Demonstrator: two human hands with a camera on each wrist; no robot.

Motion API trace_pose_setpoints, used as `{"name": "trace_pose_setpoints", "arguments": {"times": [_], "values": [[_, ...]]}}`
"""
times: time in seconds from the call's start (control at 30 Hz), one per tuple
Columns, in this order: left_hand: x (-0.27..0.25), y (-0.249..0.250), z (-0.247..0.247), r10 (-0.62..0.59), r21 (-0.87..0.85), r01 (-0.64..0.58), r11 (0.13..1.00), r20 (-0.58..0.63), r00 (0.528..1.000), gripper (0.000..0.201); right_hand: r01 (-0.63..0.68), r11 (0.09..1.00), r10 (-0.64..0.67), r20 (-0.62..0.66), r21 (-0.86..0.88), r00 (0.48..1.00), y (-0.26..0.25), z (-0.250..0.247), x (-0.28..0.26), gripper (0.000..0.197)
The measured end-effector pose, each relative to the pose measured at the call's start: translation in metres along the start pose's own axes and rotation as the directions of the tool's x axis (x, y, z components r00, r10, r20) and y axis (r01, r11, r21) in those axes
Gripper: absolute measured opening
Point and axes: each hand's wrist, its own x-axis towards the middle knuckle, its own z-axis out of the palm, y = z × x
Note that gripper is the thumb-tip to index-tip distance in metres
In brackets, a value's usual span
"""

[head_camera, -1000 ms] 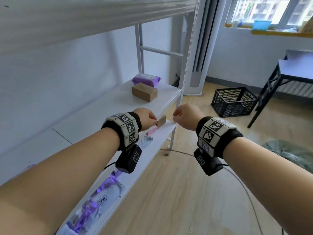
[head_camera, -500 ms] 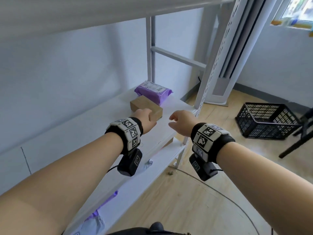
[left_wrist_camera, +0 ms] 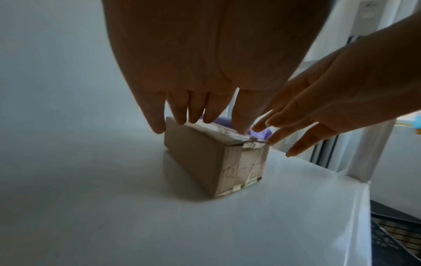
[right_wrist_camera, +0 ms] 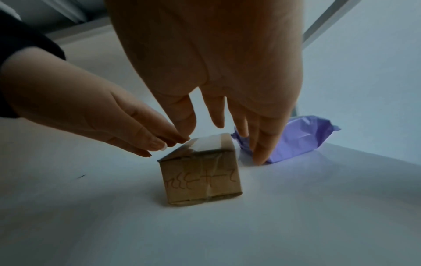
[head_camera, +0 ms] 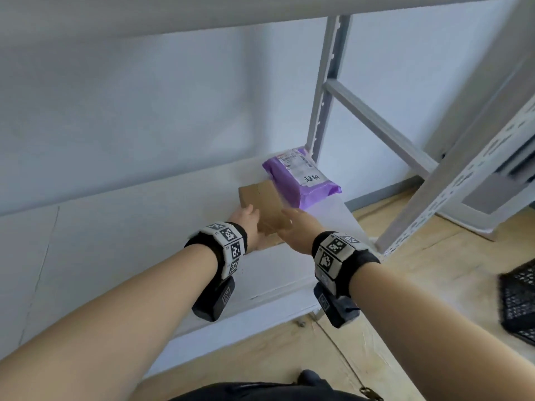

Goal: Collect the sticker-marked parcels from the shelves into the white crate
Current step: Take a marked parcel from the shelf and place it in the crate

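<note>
A small brown cardboard box (head_camera: 262,202) with handwriting on its end stands on the white shelf board (head_camera: 144,241). Behind it lies a purple plastic parcel (head_camera: 301,178) with a printed label. My left hand (head_camera: 247,219) reaches over the box's left side, fingers straight, their tips at the top edge of the box (left_wrist_camera: 205,162). My right hand (head_camera: 293,225) is at the box's right side, fingers straight and spread, between the box (right_wrist_camera: 200,172) and the purple parcel (right_wrist_camera: 303,138). Neither hand grips anything. No sticker shows on either parcel from here.
The shelf above (head_camera: 202,13) hangs low over the hands. A perforated grey upright (head_camera: 451,175) stands at the shelf's right end. A black plastic crate (head_camera: 518,302) sits on the wooden floor to the right. No white crate is in view.
Both hands have moved forward over the shelf to the cardboard box and their fingers have uncurled. The head view has come closer to the shelf.
</note>
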Motion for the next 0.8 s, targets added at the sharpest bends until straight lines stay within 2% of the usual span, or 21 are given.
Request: {"name": "trace_pose_setpoints", "arguments": {"times": [0.13,0.27,0.37,0.47,0.53,0.63,0.7,0.8], "values": [[0.002,0.003,0.015,-0.049,-0.027,0.049,0.998,0.001,0.999,0.058,0.055,0.998,-0.055,0.041,0.007,0.998,0.006,0.007,0.019,0.036],[-0.007,-0.003,0.024,-0.108,-0.031,0.107,0.994,-0.026,0.994,0.052,0.064,0.995,-0.063,-0.011,0.083,0.998,0.008,0.017,0.023,0.029],[-0.019,-0.009,0.028,-0.151,-0.025,0.150,0.988,-0.051,0.987,0.046,0.052,0.982,-0.050,-0.014,0.181,0.999,0.007,0.034,0.019,0.030],[-0.034,-0.018,0.034,-0.146,0.014,0.147,0.989,-0.067,0.987,0.044,0.036,0.948,-0.030,-0.022,0.316,0.999,0.000,0.050,0.010,0.035],[-0.046,-0.027,0.038,-0.143,-0.019,0.142,0.990,-0.085,0.986,0.046,0.037,0.915,-0.025,-0.034,0.402,0.999,-0.004,0.058,0.003,0.035],[-0.065,-0.045,0.041,-0.182,-0.180,0.163,0.970,-0.091,0.979,0.053,0.050,0.844,-0.036,-0.036,0.534,0.999,-0.018,0.067,-0.007,0.035],[-0.074,-0.059,0.045,-0.218,-0.360,0.172,0.917,-0.091,0.972,0.049,0.088,0.800,-0.082,-0.036,0.593,0.996,-0.033,0.072,-0.016,0.032],[-0.085,-0.073,0.048,-0.340,-0.665,0.194,0.721,-0.095,0.935,0.043,0.137,0.765,-0.159,-0.023,0.629,0.987,-0.056,0.083,-0.030,0.028]]}}
